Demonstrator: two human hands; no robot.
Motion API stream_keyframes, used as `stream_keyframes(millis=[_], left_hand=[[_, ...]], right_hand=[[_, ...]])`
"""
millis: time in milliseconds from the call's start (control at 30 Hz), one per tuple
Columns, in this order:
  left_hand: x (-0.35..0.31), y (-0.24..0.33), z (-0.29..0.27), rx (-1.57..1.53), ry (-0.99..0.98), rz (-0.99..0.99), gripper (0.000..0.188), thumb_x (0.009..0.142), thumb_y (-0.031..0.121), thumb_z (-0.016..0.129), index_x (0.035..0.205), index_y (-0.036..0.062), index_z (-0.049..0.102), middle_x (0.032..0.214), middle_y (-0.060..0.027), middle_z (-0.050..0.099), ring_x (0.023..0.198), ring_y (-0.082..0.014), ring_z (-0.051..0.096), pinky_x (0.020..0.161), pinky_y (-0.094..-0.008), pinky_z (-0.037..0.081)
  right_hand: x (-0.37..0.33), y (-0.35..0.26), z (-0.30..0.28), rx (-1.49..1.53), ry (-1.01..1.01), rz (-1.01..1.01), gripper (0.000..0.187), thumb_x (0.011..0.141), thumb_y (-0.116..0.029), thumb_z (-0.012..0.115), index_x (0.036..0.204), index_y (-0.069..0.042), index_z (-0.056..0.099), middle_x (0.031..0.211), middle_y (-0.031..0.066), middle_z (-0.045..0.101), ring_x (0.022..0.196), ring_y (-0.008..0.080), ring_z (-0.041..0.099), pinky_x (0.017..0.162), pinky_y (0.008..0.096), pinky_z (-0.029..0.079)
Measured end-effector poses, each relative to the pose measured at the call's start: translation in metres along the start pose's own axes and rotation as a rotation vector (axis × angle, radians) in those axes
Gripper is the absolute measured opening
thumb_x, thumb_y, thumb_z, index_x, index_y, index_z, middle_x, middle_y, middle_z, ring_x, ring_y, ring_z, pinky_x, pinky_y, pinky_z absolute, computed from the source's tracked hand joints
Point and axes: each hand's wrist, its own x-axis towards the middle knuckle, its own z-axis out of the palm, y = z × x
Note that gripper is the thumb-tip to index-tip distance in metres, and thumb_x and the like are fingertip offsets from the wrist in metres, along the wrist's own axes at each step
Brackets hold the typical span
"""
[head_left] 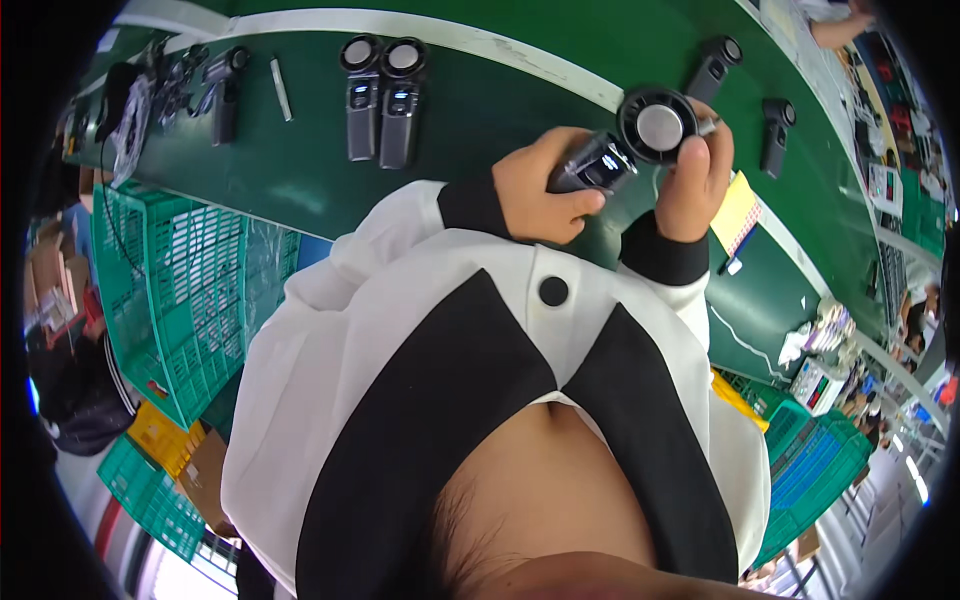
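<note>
My left hand [545,190] is wrapped round the handle of a dark grey handheld device [603,164], which looks like a small handheld fan. Its small screen is lit, and its round black head [657,125] has a silver disc in the middle. Thumb against the rim of that head, my right hand [697,178] is closed on its right side. A small silver tip [708,126] pokes out by the right fingers; what it belongs to is hidden. Both hands hold the device above the green table [480,120].
Two similar devices [380,105] with lit screens lie side by side at the back. Others lie at far right [777,137] and far left [224,95], near a white stick [281,90] and cables [130,130]. Yellow paper [735,210] lies right. Green crates [180,290] flank me.
</note>
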Motion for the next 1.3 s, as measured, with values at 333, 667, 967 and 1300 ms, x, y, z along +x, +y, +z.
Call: stream_keyframes(millis=[333, 667, 967, 1300], left_hand=[[0.004, 0.065, -0.131, -0.683, 0.008, 0.496, 0.045, 0.075, 0.037, 0.056, 0.101, 0.0014, 0.049, 0.088, -0.0117, 0.051, 0.077, -0.0221, 0.050, 0.068, -0.0299, 0.043], [-0.050, 0.125, -0.136, 0.070, 0.836, 1.210, 0.027, 0.083, 0.037, 0.046, 0.079, 0.0097, 0.048, 0.077, -0.0040, 0.049, 0.068, -0.0110, 0.049, 0.058, -0.0280, 0.040], [-0.011, 0.096, -0.108, -0.859, 0.343, 0.029, 0.028, 0.080, 0.013, 0.045, 0.103, -0.0027, 0.043, 0.083, -0.0141, 0.054, 0.068, -0.0200, 0.053, 0.059, -0.0306, 0.043], [-0.013, 0.044, -0.062, -0.748, -0.193, -0.342, 0.037, 0.080, 0.004, 0.034, 0.116, -0.0055, 0.033, 0.082, -0.0190, 0.056, 0.057, -0.0248, 0.058, 0.052, -0.0315, 0.048]], right_hand=[[-0.018, -0.017, 0.018, 0.018, -0.062, 0.310, 0.026, 0.093, -0.022, 0.042, 0.095, -0.001, 0.057, 0.075, 0.0032, 0.058, 0.066, 0.0081, 0.047, 0.062, 0.0216, 0.039], [-0.039, -0.006, 0.041, -0.124, -0.170, 0.364, 0.023, 0.091, -0.022, 0.046, 0.092, -0.002, 0.057, 0.068, 0.0006, 0.054, 0.064, 0.0079, 0.049, 0.061, 0.0221, 0.041], [-0.033, -0.008, 0.031, -0.290, -0.294, 0.368, 0.024, 0.089, -0.023, 0.051, 0.090, 0.000, 0.057, 0.070, 0.0021, 0.055, 0.065, 0.0096, 0.051, 0.060, 0.0237, 0.042], [-0.024, -0.057, 0.012, -0.098, -0.736, 0.140, 0.028, 0.090, -0.029, 0.048, 0.082, -0.003, 0.054, 0.070, 0.0103, 0.053, 0.065, 0.0268, 0.052, 0.059, 0.0329, 0.041]])
